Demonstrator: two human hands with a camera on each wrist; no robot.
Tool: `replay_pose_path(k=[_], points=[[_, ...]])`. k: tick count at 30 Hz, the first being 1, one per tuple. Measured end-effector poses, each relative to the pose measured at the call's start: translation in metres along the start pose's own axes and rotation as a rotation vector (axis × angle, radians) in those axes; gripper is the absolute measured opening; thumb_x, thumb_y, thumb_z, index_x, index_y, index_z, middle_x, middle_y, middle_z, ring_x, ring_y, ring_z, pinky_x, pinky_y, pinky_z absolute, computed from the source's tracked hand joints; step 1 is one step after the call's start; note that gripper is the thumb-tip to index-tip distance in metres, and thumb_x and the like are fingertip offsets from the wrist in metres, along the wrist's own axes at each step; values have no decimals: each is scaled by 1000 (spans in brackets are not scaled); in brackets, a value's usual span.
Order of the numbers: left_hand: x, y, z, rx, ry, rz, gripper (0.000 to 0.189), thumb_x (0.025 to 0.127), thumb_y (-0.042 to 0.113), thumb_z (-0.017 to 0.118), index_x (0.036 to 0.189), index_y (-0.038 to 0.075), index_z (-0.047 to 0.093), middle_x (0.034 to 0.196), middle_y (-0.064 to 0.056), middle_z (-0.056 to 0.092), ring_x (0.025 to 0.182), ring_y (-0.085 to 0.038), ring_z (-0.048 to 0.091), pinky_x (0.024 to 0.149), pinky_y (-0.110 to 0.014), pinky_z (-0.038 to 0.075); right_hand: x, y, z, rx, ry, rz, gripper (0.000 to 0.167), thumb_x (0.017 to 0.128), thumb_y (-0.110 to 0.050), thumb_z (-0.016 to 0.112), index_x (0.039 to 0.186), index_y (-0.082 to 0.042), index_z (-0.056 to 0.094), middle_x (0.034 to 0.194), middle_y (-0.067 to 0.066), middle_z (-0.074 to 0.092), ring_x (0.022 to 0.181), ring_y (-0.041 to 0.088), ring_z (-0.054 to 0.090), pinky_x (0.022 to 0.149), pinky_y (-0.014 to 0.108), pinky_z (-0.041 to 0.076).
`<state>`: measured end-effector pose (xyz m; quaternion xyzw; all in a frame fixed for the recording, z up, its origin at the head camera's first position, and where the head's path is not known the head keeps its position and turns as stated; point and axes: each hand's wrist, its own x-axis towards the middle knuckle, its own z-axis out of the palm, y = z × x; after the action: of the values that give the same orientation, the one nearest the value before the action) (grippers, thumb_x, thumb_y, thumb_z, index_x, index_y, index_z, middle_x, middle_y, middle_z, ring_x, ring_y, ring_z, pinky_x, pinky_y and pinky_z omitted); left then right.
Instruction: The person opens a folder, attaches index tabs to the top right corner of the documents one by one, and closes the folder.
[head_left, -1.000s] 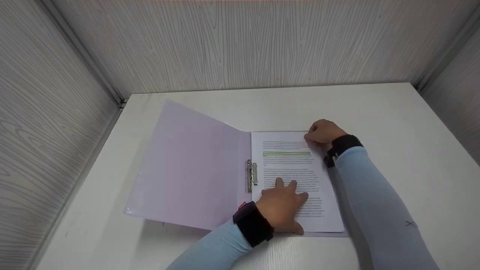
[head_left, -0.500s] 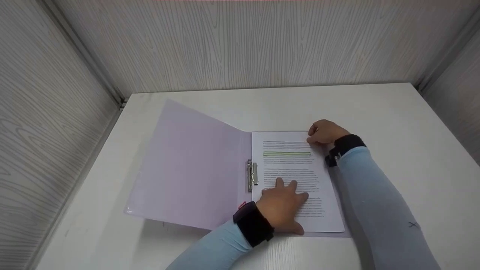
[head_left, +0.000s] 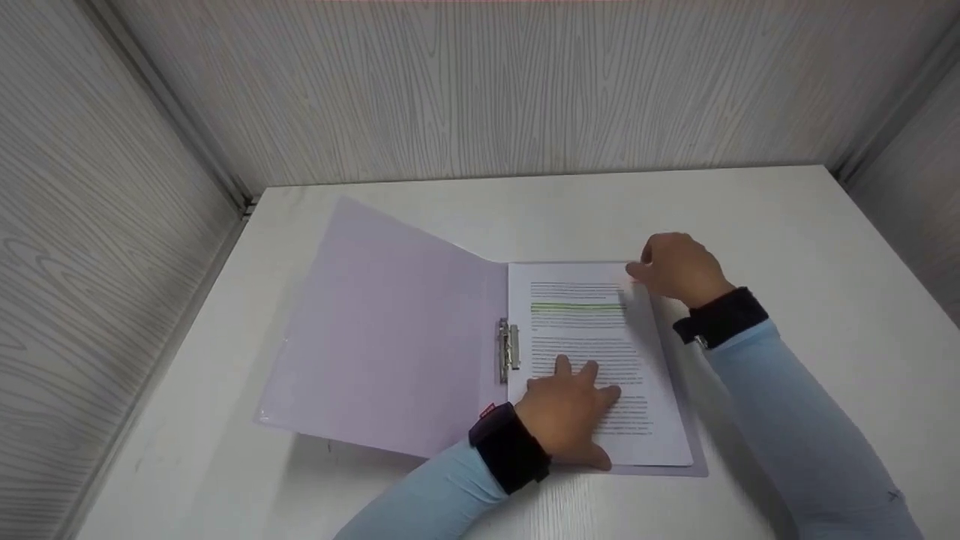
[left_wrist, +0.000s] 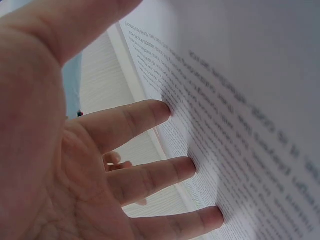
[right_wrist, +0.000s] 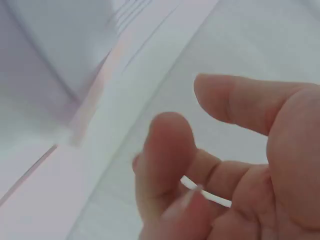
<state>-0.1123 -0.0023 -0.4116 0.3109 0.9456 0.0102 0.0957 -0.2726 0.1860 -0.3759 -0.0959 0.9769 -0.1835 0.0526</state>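
Observation:
An open lilac folder (head_left: 390, 330) lies on the white table, its left cover tilted up. Printed sheets (head_left: 577, 330) with a green highlighted line rest on its right side, beside a metal clip (head_left: 508, 345) at the spine. My left hand (head_left: 566, 416) is spread over the lower part of the sheets. In the left wrist view its fingertips (left_wrist: 212, 216) press on the printed page (left_wrist: 250, 65). My right hand (head_left: 681, 262) hovers by the sheets' top right corner. Its thumb (right_wrist: 230, 97) stands apart from the loosely bent fingers, with nothing between them.
The white table (head_left: 750, 217) reaches back to a wood-grain panel (head_left: 450, 90). A side panel (head_left: 97, 187) rises at the left and another at the right (head_left: 915, 135). Both forearms wear pale blue sleeves (head_left: 810, 427) and black wrist straps.
My right hand has come away from the sheets' top right corner, moving to the right with its fingers loosened. My left hand stays in place on the page.

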Motion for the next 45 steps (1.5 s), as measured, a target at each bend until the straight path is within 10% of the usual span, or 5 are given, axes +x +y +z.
replay_pose_path(k=[14, 24, 36, 45], points=[[0, 0, -2, 13, -24, -4, 87, 67, 65, 75, 141, 29, 49, 147, -9, 41, 126, -44, 42, 71, -57, 53, -28, -6, 40, -126, -178, 43, 54, 78, -45, 74, 102, 3, 69, 84, 16, 62, 54, 25, 59, 38, 31, 44], [1, 0, -1, 42, -22, -2, 89, 66, 67, 74, 142, 29, 48, 146, -9, 41, 124, -42, 43, 70, -55, 53, -29, -7, 42, -128, -170, -4, 56, 78, -43, 75, 107, 3, 66, 94, 18, 57, 64, 28, 58, 44, 31, 46], [-1, -2, -3, 22, -24, 8, 88, 67, 66, 74, 141, 27, 49, 145, -10, 42, 123, -40, 44, 69, -54, 54, -24, 0, 35, 84, -135, -15, 73, 77, -34, 80, 127, 6, 44, 107, 19, 53, 83, 29, 56, 61, 33, 49], [-6, -4, -8, -20, 14, 24, 81, 74, 60, 73, 142, 24, 48, 144, -10, 43, 123, -36, 46, 82, -43, 53, -23, 18, 10, 274, -173, -15, 48, 89, -34, 67, 106, 1, 39, 93, 16, 54, 76, 26, 56, 62, 33, 47]])
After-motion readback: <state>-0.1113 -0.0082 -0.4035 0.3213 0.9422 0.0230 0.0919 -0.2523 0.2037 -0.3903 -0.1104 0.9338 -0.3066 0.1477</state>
